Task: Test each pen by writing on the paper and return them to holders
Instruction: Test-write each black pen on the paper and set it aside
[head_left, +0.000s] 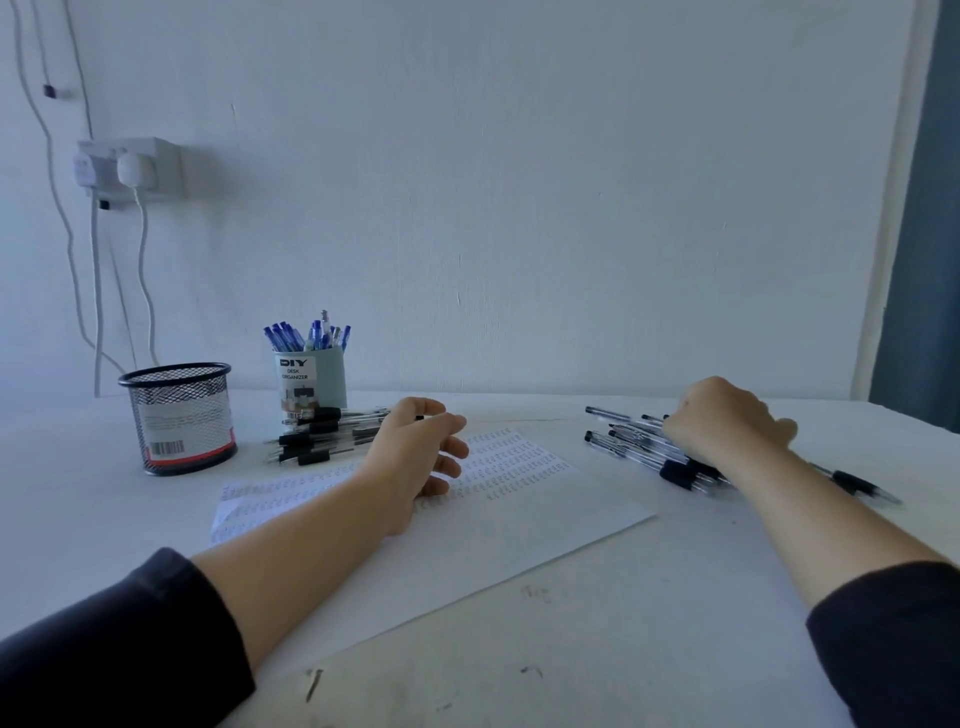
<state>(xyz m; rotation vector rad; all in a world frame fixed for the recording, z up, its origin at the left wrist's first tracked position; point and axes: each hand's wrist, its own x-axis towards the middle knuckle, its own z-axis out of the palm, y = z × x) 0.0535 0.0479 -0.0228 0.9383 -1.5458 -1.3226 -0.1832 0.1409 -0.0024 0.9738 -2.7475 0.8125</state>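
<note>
pens: task objects, in three groups — black pile right (660, 447), black pile centre-left (322, 434), blue ones standing in teal holder (310, 332). Likely sorted so untested and tested stay apart; which black pile is which I cannot tell.
table (519, 649): white, scuffed with dark marks near the front edge; everything sits on it.
sleeves: dark, pushed up both forearms, probably to keep cuffs off the ink.
paper (519, 519): flat, angled across the middle, between the two black piles so either hand reaches it. Far half filled with rows of small scribbles, near half blank; room left for more tests.
left hand (415, 457): hovers over the paper's far-left part, fingers loose and slightly spread, holds nothing. Seems ready to steady the sheet or take a pen.
right hand (727, 421): knuckles up, fingers curled down into the right pile, apparently picking one pen. Fingertips hidden, so grip itself cannot be confirmed.
stray pen (857, 483): black, lies apart, just right of the right forearm.
mesh holder (179, 415): black wire cup, far left, no pens showing above the rim; probably for the black pens.
teal holder (310, 379): label reads DIY desk organizer, behind the centre-left pile.
wall socket (130, 166): plugs and cables hang down, far left.
</note>
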